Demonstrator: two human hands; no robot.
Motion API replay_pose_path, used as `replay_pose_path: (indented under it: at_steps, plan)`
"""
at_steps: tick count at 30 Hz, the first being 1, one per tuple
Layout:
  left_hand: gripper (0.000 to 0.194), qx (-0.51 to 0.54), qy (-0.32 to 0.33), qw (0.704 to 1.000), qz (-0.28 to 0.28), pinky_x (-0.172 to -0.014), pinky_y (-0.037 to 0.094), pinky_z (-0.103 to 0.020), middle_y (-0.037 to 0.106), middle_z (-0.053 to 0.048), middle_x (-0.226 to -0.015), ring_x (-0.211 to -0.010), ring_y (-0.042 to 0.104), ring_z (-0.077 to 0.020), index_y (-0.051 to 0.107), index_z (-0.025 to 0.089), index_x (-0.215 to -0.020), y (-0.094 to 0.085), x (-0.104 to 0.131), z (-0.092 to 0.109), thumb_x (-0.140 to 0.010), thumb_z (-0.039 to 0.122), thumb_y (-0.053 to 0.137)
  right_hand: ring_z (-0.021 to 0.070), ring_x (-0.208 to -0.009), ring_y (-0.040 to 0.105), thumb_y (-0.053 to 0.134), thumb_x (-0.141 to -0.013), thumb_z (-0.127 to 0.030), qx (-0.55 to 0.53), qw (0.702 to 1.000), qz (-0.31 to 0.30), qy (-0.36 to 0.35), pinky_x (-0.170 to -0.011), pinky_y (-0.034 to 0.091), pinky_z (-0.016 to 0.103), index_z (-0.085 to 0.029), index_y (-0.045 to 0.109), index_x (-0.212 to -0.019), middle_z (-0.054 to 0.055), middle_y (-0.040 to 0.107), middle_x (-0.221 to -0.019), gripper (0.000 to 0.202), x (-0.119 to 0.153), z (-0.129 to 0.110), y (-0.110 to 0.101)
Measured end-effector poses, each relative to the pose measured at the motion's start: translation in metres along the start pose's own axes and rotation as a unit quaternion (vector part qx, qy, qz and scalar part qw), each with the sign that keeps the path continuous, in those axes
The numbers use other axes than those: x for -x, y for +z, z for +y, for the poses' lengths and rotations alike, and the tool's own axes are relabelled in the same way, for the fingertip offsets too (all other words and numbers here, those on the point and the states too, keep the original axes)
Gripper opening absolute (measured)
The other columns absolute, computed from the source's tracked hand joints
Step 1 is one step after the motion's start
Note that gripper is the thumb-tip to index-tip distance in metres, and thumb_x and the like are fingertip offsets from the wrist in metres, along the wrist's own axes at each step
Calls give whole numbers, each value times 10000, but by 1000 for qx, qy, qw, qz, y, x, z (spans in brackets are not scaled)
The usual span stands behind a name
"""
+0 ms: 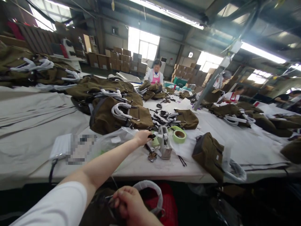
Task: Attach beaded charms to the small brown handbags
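Bag [98, 203] sits below the tabletop [145, 167]'s near edge, its handle [160, 196] wrapped in white, probably against scuffs. The right hand [128, 201]'s fingers curl tight on it, seemingly to steady it; which part they grip is unclear. The left hand [141, 138] reaches across, fingers pinching a black piece [152, 136] beside the tape dispenser [166, 146], likely kept there for easy reach.

The right hand [129, 201] mostly hides the dark piece [113, 212] it pinches, and its forearm leaves the bottom edge. The dark thing [152, 136] in the left hand [142, 138] is too small to name. Blocky blurring masks something on the counter [150, 171]. The left edge cuts a bag pile [11, 58].
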State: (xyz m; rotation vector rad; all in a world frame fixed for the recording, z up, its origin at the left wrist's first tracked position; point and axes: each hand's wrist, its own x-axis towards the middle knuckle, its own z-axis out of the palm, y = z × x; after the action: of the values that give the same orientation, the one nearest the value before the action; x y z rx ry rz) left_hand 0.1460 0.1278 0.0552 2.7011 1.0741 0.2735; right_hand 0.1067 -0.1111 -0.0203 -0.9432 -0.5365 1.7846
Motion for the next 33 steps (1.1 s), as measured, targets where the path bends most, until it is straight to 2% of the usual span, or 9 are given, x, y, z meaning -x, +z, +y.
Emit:
replay_pose_path:
  at_steps: [6,10,12,15,20,24,28,31,33]
  plan:
    - [343,41,-31,991,121,-875,466,-318,682,-87,-1107,-994,640,-234,624,194,-1153,-48,79,8,-905,420,554,17,-296,198,728,-702,-432,-14,1000,2,20,-324,52,204,-151,654,-712,-19,570,-540,291,6,-6,6]
    - [267,35,-52,977,202,-802,469,-303,692,-47,-1055,-887,655,-214,636,213,-1080,-71,151,-12,-879,385,598,2,-314,213,760,-685,-456,-16,999,5,28,-333,50,196,-128,666,-755,-26,585,-563,348,13,-12,7]
    - [261,18,-69,979,190,-781,475,-303,686,-48,-1098,-875,661,-213,636,212,-1086,-75,180,-27,-884,370,585,-2,-316,207,769,-674,-463,-18,999,11,31,-334,44,197,-122,667,-760,-29,586,-561,366,15,-13,8]
    - [266,-14,-67,991,119,-790,490,-311,674,-59,-1153,-948,663,-232,629,208,-1118,-70,209,-50,-907,335,529,-4,-315,208,777,-662,-454,-17,999,12,34,-334,37,199,-120,666,-752,-25,590,-560,363,16,-12,12]
    - [317,-80,-4,996,-33,-821,504,-276,652,-40,-1258,-985,673,-199,641,234,-1132,-52,226,-77,-877,144,476,-3,-308,226,759,-686,-426,0,1000,2,28,-331,40,201,-120,681,-751,-18,601,-565,322,15,-8,17]
    - [510,-136,28,986,-91,-885,495,-305,553,-34,-1410,-1054,648,-202,641,234,-1190,-41,224,-104,-810,-9,403,-2,-304,237,759,-687,-416,0,1000,7,20,-329,44,202,-123,691,-747,-19,603,-562,307,13,-6,19]
    - [538,-109,-22,993,-40,-1032,420,-402,555,-69,-1404,-1209,558,-241,624,209,-1244,-38,217,-111,-812,-3,385,-3,-309,234,757,-699,-399,-1,1000,12,20,-331,47,200,-121,690,-740,-21,598,-558,289,13,-5,20]
    - [405,-47,-37,998,24,-1039,417,-392,621,-106,-1293,-1178,558,-251,665,169,-1167,-34,214,-89,-836,82,449,-3,-310,228,757,-699,-392,-1,1000,18,19,-330,46,200,-124,687,-744,-23,600,-563,281,14,-5,21]
    - [260,-15,-18,1000,4,-982,455,-363,671,-106,-1131,-1080,590,-251,711,165,-1012,-29,213,-67,-830,158,525,-2,-309,226,753,-699,-398,0,1000,24,14,-330,45,201,-126,685,-746,-26,598,-560,284,13,-6,21]
